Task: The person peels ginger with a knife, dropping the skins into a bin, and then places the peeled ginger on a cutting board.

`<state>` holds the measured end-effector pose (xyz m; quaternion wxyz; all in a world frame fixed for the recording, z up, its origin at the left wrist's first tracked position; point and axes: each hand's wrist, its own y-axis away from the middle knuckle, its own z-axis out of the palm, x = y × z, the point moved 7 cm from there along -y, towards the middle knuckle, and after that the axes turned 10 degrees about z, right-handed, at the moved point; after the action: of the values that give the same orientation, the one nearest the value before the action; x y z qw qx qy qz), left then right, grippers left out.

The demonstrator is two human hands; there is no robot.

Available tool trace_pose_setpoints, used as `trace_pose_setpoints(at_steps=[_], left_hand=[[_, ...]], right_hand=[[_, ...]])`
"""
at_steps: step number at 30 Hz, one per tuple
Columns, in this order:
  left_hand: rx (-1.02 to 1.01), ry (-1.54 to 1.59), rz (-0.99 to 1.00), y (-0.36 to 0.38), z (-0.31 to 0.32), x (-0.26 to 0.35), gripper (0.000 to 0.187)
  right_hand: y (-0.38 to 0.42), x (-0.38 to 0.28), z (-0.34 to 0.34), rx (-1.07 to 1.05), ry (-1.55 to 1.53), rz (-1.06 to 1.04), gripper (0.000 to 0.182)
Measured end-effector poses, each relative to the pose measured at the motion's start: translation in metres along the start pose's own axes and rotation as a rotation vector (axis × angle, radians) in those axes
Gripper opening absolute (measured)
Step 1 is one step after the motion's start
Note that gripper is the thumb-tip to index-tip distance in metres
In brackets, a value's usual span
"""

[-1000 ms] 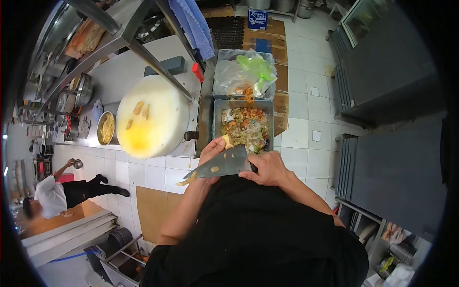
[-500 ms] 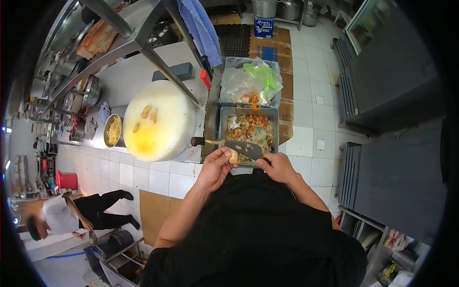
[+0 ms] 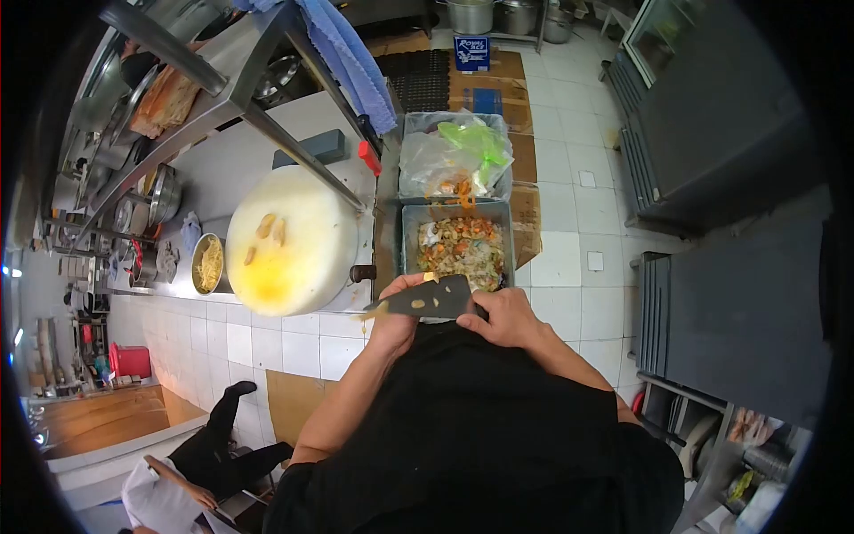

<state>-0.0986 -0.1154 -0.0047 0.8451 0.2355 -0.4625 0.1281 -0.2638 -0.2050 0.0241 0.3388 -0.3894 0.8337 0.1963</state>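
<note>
My left hand [image 3: 398,322] grips a small pale piece of ginger [image 3: 431,276], mostly hidden behind the blade. In my right hand [image 3: 507,318] is a wide-bladed cleaver [image 3: 438,297], its blade pointing left across my left fingers. Pale scraps cling to the blade. Both hands are at the near edge of a grey bin [image 3: 511,233] of food scraps [image 3: 463,247]. To the left, a round white chopping block [image 3: 302,200] carries several tan ginger pieces [image 3: 266,226] and a yellow stain. A metal bowl [image 3: 197,276] of yellow shreds [image 3: 211,263] stands beside it.
A second bin [image 3: 505,185] with plastic bags stands behind the first. A red-handled tool [image 3: 369,158] hangs near a blue towel [image 3: 342,62]. A dark brown handle [image 3: 363,272] juts out beside the block. At lower left is a person [image 3: 169,494]. Grey cabinets [image 3: 729,311] line the right.
The cleaver has swung lower and further left, with more of its blade face showing in front of my left hand. The person at lower left has moved down and nearer. The view has shifted slightly.
</note>
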Motion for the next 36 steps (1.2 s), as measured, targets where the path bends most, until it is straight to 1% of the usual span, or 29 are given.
trace_pose_setpoints(at_steps=[1,2,4,6,8,9,11,12,15,19,21,25,27,28,31,33,36], left_hand=[[0.01,0.022,-0.012,0.002,0.002,0.0,0.025],[0.008,0.023,-0.013,0.002,0.002,0.0,0.025],[-0.075,-0.043,-0.006,0.002,0.004,0.001,0.022],[-0.076,-0.045,0.017,0.001,0.007,0.002,0.021],[0.053,-0.012,-0.016,0.002,0.009,0.004,0.023],[0.051,-0.012,-0.014,0.0,0.006,0.001,0.023],[-0.139,0.241,-0.093,-0.007,0.01,-0.013,0.026],[-0.139,0.239,-0.092,-0.009,0.007,-0.018,0.026],[-0.108,0.207,-0.151,-0.011,0.002,-0.031,0.026],[-0.071,0.228,-0.177,-0.005,0.014,-0.026,0.026],[-0.186,0.271,-0.164,-0.002,0.028,-0.021,0.027],[-0.123,0.269,-0.183,0.003,0.036,-0.019,0.025],[-0.212,0.291,-0.194,0.001,0.036,-0.023,0.028],[-0.213,0.291,-0.195,0.0,0.035,-0.024,0.028],[-0.167,0.32,-0.225,0.002,0.032,-0.027,0.028],[-0.066,0.348,-0.268,0.004,0.028,-0.03,0.027],[-0.032,0.319,-0.303,0.005,0.03,-0.027,0.025]], right_hand=[[0.001,0.011,0.003,-0.012,-0.001,0.048,0.056],[0.002,0.02,0.005,-0.011,0.0,0.05,0.056],[0.002,0.044,0.006,-0.04,-0.141,0.237,0.056],[0.005,0.046,0.003,-0.035,-0.093,0.238,0.056],[0.01,0.031,-0.003,-0.026,-0.089,0.111,0.056],[0.013,0.025,-0.006,-0.023,-0.088,0.111,0.056],[0.017,-0.001,-0.009,0.001,0.004,-0.08,0.057],[0.016,-0.005,-0.01,0.003,0.003,-0.08,0.057],[0.019,-0.015,-0.008,0.025,0.108,-0.175,0.06],[0.021,-0.014,-0.012,0.054,0.097,-0.192,0.06],[0.022,-0.013,-0.013,0.038,0.139,-0.18,0.06],[0.027,-0.015,-0.014,0.06,0.142,-0.19,0.06],[0.028,-0.015,-0.016,0.073,0.147,-0.188,0.059],[0.029,-0.015,-0.016,0.074,0.147,-0.186,0.059],[0.031,-0.013,-0.015,0.108,0.15,-0.18,0.058],[0.032,-0.012,-0.016,0.154,0.137,-0.168,0.059],[0.032,-0.01,-0.019,0.145,0.125,-0.124,0.059]])
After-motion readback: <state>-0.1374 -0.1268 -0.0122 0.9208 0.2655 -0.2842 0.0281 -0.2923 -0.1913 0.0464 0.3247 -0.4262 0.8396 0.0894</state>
